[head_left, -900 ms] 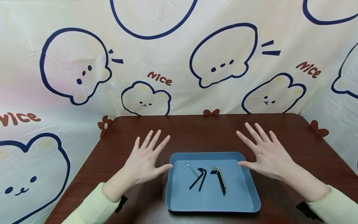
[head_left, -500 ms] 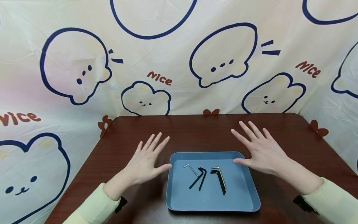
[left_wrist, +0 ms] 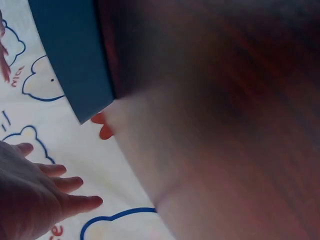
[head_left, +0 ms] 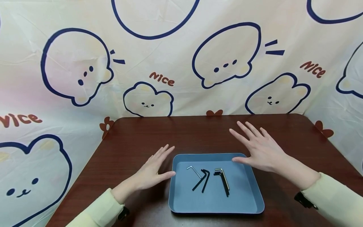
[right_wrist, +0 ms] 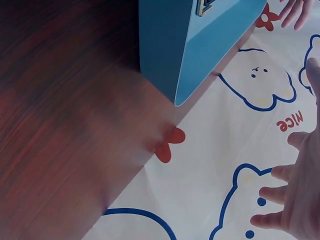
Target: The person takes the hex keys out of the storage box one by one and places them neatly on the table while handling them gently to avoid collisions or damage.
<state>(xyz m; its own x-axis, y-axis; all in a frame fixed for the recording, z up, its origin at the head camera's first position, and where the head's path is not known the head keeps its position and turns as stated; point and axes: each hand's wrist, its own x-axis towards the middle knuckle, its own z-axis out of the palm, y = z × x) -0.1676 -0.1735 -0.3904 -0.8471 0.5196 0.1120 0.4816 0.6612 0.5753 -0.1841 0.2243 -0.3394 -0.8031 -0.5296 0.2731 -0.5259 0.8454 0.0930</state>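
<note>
A blue tray lies on the table with several L-shaped hex keys in it. On its left side are a small silver hex key and two black hex keys. To their right, a brassy hex key lies against black ones. My left hand hovers by the tray's left edge, fingers extended, thumb near the rim. Above the far right corner is my right hand, fingers spread, holding nothing. Both wrist views show the outstretched fingers of the left hand and right hand.
The dark wooden table extends behind and to both sides of the tray. A cloth curtain with bear drawings hangs along its back and sides. Pale sleeves and dark wrist straps cover my forearms.
My right hand has moved left, over the tray's far right corner. My left hand has lowered slightly and turned, its fingers closer together. The hex keys and tray stay in place.
</note>
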